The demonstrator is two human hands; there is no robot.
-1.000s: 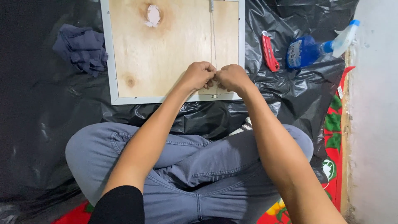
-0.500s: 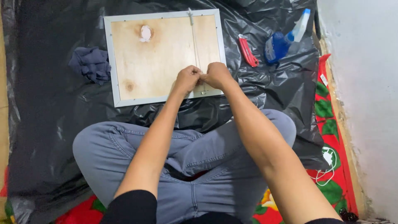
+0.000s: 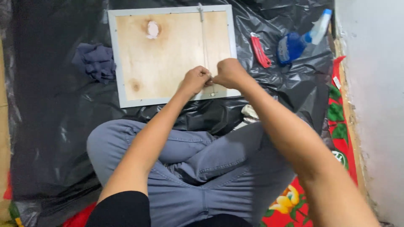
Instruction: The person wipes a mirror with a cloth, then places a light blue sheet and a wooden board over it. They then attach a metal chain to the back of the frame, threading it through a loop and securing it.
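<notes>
Wooden frame back [image 3: 168, 54]: left hand [image 3: 195, 80], right hand [image 3: 227, 72] grips pinch its wire [image 3: 205, 42]

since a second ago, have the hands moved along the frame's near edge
No. Left hand and right hand stay pinched together at the near right edge of the wooden board.

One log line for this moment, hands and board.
left hand pinching cord | right hand pinching beside it | over wooden frame back | red cutter, spray bottle right

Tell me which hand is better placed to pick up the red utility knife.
Right, probably. The right hand is at the frame's near right edge, on the side where the red utility knife lies on the black plastic sheet. The left hand would have to cross over it.
</notes>
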